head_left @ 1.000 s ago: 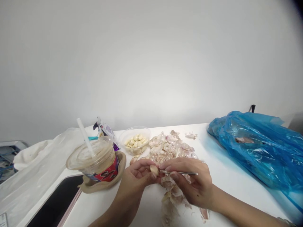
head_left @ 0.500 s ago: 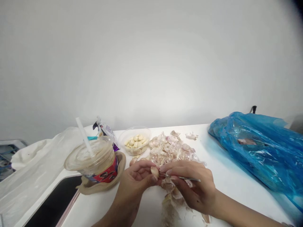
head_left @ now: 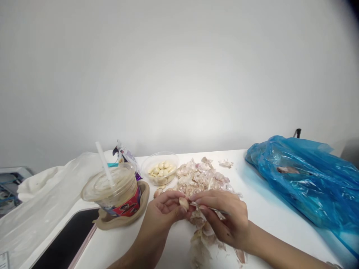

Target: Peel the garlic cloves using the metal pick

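Note:
An unpeeled-looking garlic clove (head_left: 184, 203) is pinched between the thumb and fingers of my left hand (head_left: 165, 213). My right hand (head_left: 228, 215) is closed around a slim metal tool (head_left: 221, 212), mostly covered by the fingers, so its exact kind is unclear. The tool's tip meets the clove's right side, and both hands' fingertips nearly touch. Behind them spreads a heap of papery garlic skins (head_left: 200, 175), with more skins (head_left: 200, 243) below the hands. A clear plastic bowl (head_left: 146, 164) contains several peeled cloves (head_left: 162, 171); a few unpeeled cloves (head_left: 157, 192) lie before it.
To the left, a drink cup (head_left: 120, 194) with a straw sits in a cardboard holder (head_left: 144, 200). Nearby are a dark-screened phone (head_left: 67, 239), a crinkled snack wrapper (head_left: 125, 153) and a clear plastic bag (head_left: 56, 194). A blue plastic bag (head_left: 303, 183) covers the right side.
The right hand has turned slightly and shifted a little left, so less of the metal tool shows. The left hand keeps its pinch on the clove. The view has moved slightly.

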### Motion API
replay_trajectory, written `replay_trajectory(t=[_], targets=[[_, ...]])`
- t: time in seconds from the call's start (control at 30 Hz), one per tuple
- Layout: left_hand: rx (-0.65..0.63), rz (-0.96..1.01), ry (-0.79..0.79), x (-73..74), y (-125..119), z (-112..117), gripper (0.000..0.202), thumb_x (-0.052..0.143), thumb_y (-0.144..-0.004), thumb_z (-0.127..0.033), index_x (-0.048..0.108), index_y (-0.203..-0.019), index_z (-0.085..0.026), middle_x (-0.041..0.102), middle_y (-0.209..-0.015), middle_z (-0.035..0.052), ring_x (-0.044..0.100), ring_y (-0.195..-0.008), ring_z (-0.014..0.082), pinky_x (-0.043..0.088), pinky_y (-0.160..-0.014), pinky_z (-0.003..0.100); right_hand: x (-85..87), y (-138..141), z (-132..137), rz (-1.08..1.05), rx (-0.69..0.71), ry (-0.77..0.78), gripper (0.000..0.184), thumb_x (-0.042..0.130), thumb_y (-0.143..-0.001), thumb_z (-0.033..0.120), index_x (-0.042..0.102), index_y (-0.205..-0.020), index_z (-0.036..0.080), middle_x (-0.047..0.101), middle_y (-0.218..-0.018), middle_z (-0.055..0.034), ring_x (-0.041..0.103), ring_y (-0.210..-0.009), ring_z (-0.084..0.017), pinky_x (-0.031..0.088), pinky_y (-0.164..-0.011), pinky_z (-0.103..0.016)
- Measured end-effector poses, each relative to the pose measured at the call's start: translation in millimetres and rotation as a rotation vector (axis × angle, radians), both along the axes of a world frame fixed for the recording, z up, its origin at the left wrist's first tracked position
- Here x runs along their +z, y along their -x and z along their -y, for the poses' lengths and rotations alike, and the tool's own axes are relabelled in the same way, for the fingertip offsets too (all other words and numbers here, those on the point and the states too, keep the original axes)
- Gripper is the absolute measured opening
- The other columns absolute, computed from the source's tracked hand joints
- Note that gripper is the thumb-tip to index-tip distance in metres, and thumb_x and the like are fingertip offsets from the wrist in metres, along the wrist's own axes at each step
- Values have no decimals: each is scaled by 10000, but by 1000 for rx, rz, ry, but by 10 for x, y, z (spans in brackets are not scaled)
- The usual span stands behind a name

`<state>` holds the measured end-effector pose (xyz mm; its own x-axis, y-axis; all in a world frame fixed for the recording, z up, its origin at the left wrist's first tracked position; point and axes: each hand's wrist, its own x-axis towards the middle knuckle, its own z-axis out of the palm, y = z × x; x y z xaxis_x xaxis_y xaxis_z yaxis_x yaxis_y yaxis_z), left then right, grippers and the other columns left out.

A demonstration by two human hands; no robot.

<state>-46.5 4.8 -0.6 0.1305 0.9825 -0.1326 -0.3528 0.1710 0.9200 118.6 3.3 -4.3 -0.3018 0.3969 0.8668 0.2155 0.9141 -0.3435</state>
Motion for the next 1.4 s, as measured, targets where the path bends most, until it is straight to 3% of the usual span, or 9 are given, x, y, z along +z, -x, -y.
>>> replay_trajectory(t=[0.27, 0.53, 0.83, 1.0, 1.2, 1.4], targets=[[-34, 27, 27, 44, -5, 11, 182, 729, -602, -143, 634, -758, -149, 693, -650, 7, 634, -607, 107, 501, -619, 196, 60, -17, -32, 5, 6, -38, 204, 489, -784, 63, 552, -958, 148, 672, -837, -84, 643, -776, -155, 534, -674, -259], [-72, 8, -1, 48, -8, 30, 177, 698, -644, -152, 634, -809, -144, 705, -732, 42, 645, -708, 137, 491, -702, 232, 18, -50, -94, 21, -63, -114, 198, 474, -781, 78, 555, -943, 158, 669, -802, -68, 638, -761, -162, 529, -664, -274], [-153, -63, -18, 46, -15, 54, 223, 668, -679, -222, 656, -884, -134, 708, -725, 63, 640, -669, 155, 498, -680, 259, -40, -49, -173, 23, -142, -149, 142, 457, -806, 117, 565, -886, 166, 669, -738, -56, 634, -661, -158, 510, -591, -267], [-129, -60, -32, 28, 11, -36, 277, 666, -683, -201, 639, -950, -134, 717, -823, 86, 648, -765, 163, 481, -774, 275, -20, -70, -175, 25, -154, -155, 140, 476, -796, 108, 580, -875, 160, 666, -737, -54, 627, -665, -159, 502, -603, -273], [-109, -76, -66, 66, 25, -47, 379, 684, -659, -187, 613, -1027, -129, 703, -894, 104, 651, -816, 189, 488, -776, 296, 17, -155, -195, -60, -218, -126, 154, 489, -791, 91, 599, -880, 151, 667, -775, -72, 627, -718, -178, 495, -635, -290], [-142, -128, -99, 47, 10, -27, 368, 686, -656, -177, 617, -1013, -122, 708, -824, 99, 658, -806, 214, 492, -725, 298, 55, -204, -193, -174, -253, -2, 149, 473, -819, 107, 613, -854, 147, 657, -739, -58, 630, -714, -171, 500, -645, -286]])
